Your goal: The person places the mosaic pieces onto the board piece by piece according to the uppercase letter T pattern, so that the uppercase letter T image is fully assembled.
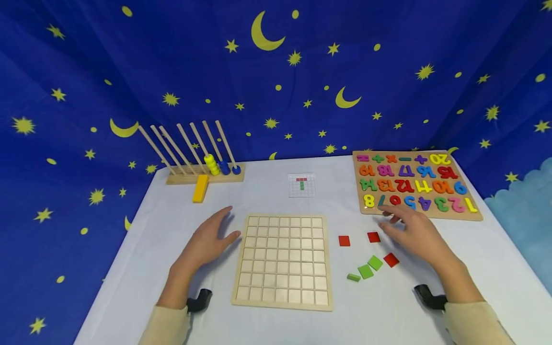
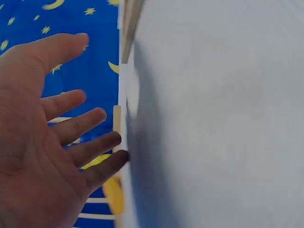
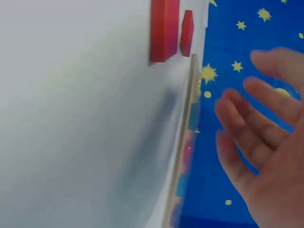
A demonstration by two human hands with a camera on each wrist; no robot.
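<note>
Beside the upper left edge of a wooden grid board (image 1: 282,304), my left hand (image 1: 207,239) hovers with its fingers spread and nothing held. My right hand (image 1: 411,232) is over the table near the number board's front edge, fingers relaxed, also holding nothing. Between the grid board and that hand lie red square tiles (image 1: 344,241) and green tiles (image 1: 365,271); one green tile (image 1: 353,277) is tilted. Two red tiles (image 3: 165,31) show at the top of the right wrist view. The grid board's squares hold no coloured tiles.
A small pattern card (image 1: 302,185) with a red and green T lies behind the grid board. A peg abacus (image 1: 204,178) with yellow and blue beads stands back left, a yellow block (image 1: 200,188) before it. The number board (image 1: 420,185) lies back right.
</note>
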